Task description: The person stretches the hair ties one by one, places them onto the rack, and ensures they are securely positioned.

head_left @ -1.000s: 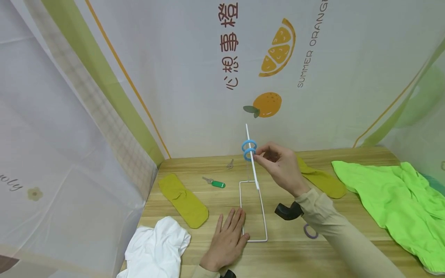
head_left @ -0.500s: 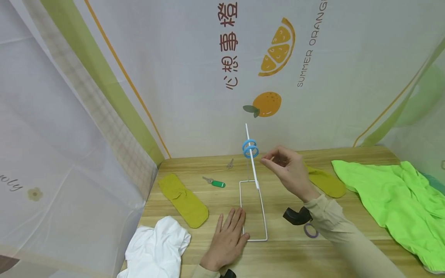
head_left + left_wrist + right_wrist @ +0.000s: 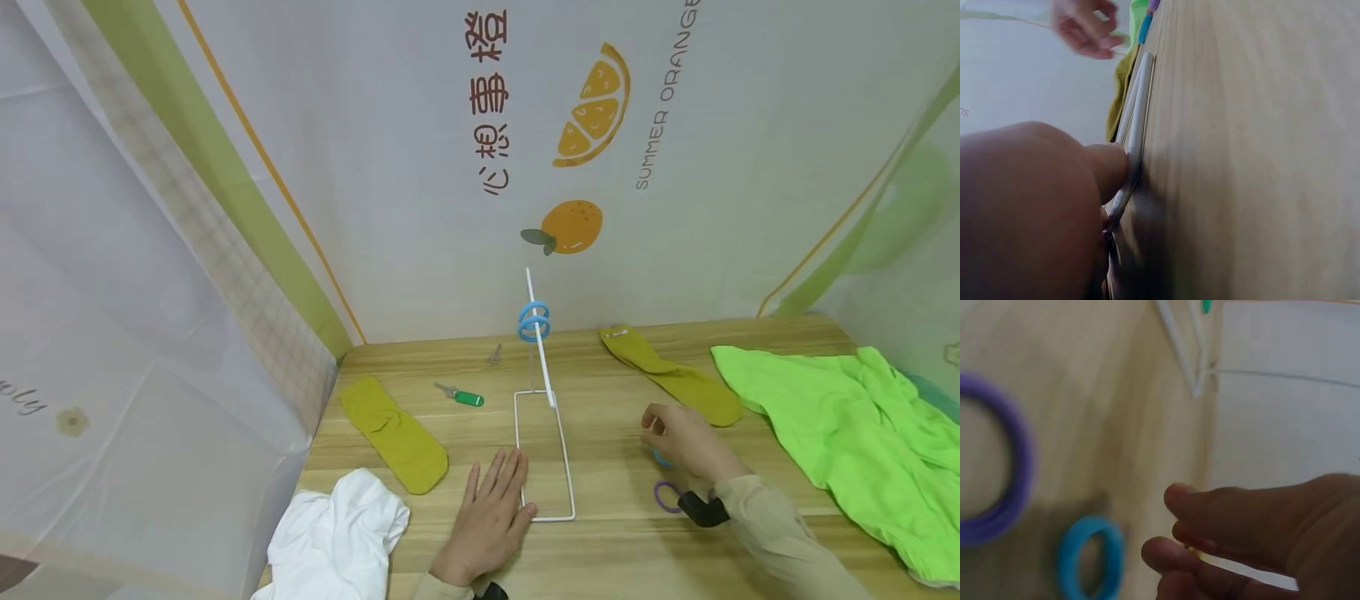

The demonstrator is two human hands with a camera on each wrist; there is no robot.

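Right hand [image 3: 686, 437] near blue ring [image 3: 1067, 557] on table [image 3: 607, 554]

Its thumb and fingers are slightly apart; a purple ring [image 3: 1019, 456] lies close. The left hand [image 3: 487, 517] rests straight fingers on the white stand [image 3: 564, 457], whose bar carries two blue rings [image 3: 534, 339].

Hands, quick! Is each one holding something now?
Left hand: open, resting against the white stand.
Right hand: open, fingers loosely bent, holding nothing, near a loose blue ring.

Two rings [image 3: 522, 322] are hanging on the central wire stand [image 3: 567, 467], keys [image 3: 468, 398] and a sock [image 3: 393, 433] are lying left with one cloth [image 3: 337, 537] nearer, and loose rings [image 3: 657, 497], another sock [image 3: 675, 375] farther off and a second cloth [image 3: 825, 442] are lying right.
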